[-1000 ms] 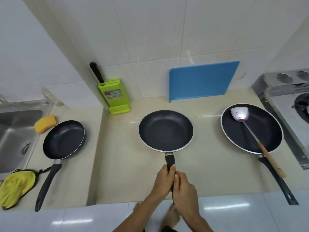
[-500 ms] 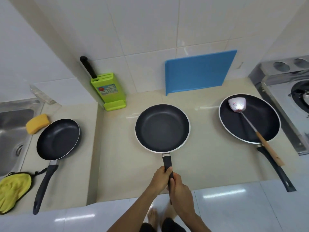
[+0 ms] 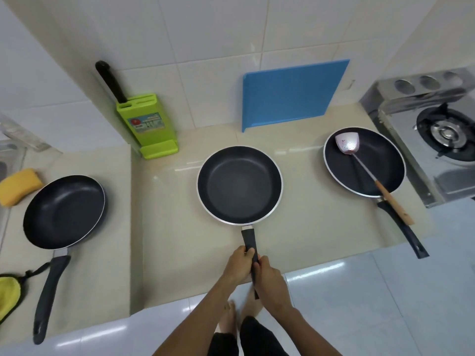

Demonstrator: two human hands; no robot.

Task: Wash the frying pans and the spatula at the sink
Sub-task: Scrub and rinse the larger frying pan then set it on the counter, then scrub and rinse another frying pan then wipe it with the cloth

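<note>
Three black frying pans sit on the beige counter. The middle pan (image 3: pixel 239 185) has its handle pointing toward me, and both my left hand (image 3: pixel 237 265) and my right hand (image 3: pixel 268 281) are closed around that handle. The left pan (image 3: pixel 64 210) lies near the sink with its handle toward the counter's front edge. In the right pan (image 3: pixel 363 161) rests a metal spatula (image 3: pixel 347 145) with a wooden handle.
A yellow sponge (image 3: pixel 18 186) lies by the sink edge (image 3: pixel 7 150) at far left, with a yellow cloth (image 3: pixel 7 299) below it. A green knife block (image 3: pixel 146 124) and a blue cutting board (image 3: pixel 293 95) stand against the wall. A gas stove (image 3: pixel 442 134) is at right.
My view has shifted right, so the sink has slid almost out of frame at left. Both hands have stayed on the middle pan's handle; the pan looks unmoved on the counter.
</note>
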